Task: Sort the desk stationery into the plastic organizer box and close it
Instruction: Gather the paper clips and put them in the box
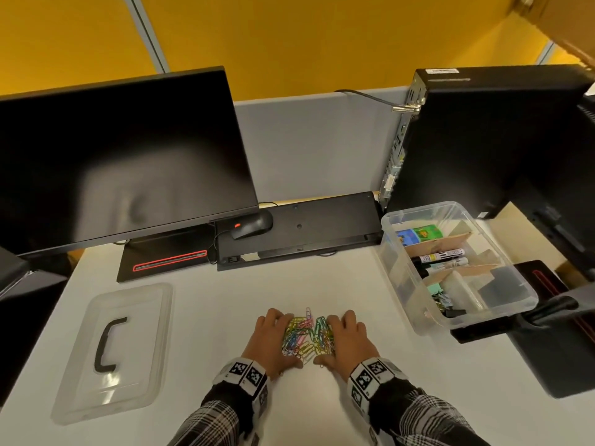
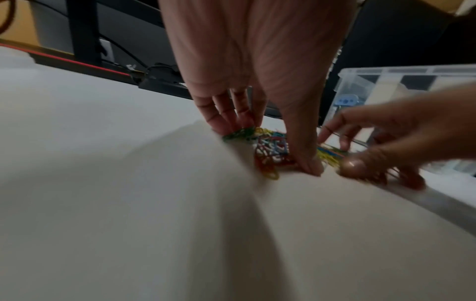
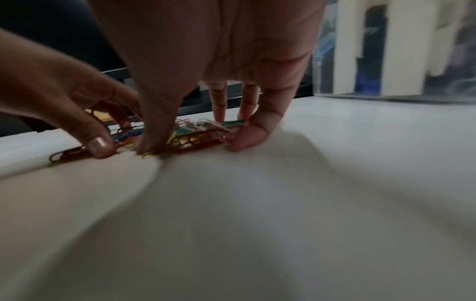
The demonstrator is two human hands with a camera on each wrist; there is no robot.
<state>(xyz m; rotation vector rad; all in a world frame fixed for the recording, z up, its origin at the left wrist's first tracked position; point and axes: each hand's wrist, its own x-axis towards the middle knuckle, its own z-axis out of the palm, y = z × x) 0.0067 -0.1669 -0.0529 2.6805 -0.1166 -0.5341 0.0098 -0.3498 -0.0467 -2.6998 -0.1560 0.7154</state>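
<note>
A pile of coloured paper clips [image 1: 306, 337] lies on the white desk [image 1: 209, 317] near its front edge. My left hand [image 1: 283, 342] flanks the pile's left side and my right hand [image 1: 335, 341] its right, with straight fingers and thumbs standing on the desk around the clips. In the left wrist view the fingers [image 2: 226, 120] and thumb straddle the clips [image 2: 270, 146]. The right wrist view shows the same around the clips [image 3: 198, 136]. The clear organizer box [image 1: 402, 284] stands open at the right, holding markers [image 1: 441, 257], cardboard dividers and small clips. Its lid [image 1: 135, 317] lies flat at the left.
A dark monitor [image 1: 122, 156] stands at the back left, with a mouse [image 1: 252, 225] and a black keyboard [image 1: 322, 220] behind the clips. A computer tower [image 1: 483, 140] rises behind the box. A black stand base [image 1: 547, 349] sits right of the box.
</note>
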